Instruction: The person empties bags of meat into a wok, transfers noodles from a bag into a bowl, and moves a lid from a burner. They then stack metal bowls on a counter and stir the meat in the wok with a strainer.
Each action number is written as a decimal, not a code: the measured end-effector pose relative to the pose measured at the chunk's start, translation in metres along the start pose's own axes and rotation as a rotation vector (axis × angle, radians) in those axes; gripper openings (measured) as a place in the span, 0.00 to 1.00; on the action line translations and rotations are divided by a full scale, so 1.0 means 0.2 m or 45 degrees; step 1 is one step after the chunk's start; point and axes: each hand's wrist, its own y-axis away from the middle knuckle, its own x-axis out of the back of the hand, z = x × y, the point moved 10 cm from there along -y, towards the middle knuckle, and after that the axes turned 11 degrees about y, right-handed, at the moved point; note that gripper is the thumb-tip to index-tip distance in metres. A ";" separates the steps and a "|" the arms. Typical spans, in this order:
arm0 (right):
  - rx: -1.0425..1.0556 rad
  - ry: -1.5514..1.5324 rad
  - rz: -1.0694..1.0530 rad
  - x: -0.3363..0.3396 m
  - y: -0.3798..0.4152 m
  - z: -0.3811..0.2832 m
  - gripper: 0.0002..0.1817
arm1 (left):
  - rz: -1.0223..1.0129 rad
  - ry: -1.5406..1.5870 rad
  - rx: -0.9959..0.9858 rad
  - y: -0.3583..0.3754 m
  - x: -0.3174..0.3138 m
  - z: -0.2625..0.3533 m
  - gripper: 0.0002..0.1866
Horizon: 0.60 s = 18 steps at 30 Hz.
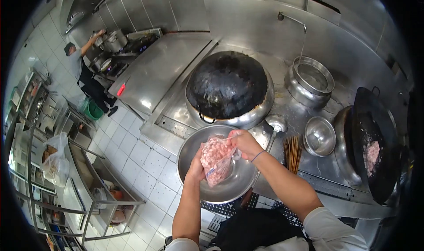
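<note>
A clear plastic bag of pink chopped meat (215, 159) is held over a wide steel bowl (240, 184) at the stove's front edge. My left hand (197, 166) is wrapped round the bag's left side. Pinched at the bag's upper right edge are the fingers of my right hand (244, 143). More pink meat (372, 156) lies inside a black wok (384, 127) at the far right.
An upturned black wok (227, 85) covers the central burner. Right of it are a ladle (276, 123), a bamboo brush (292, 154), a small steel bowl (319, 136) and a water pot (313, 76) under a tap. A co-worker (86, 70) stands by pots at the upper left.
</note>
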 end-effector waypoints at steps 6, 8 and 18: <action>0.031 -0.472 -0.328 0.02 0.21 -0.34 0.05 | -0.145 -0.127 0.005 0.04 -0.47 0.07 0.35; 0.073 -0.619 -0.354 0.11 0.36 -0.52 0.04 | -0.419 -0.170 -0.014 -0.04 -0.67 0.06 0.33; 0.751 1.934 1.153 1.06 1.59 -1.73 0.12 | -1.037 -0.134 0.294 -0.08 -2.31 -0.68 0.33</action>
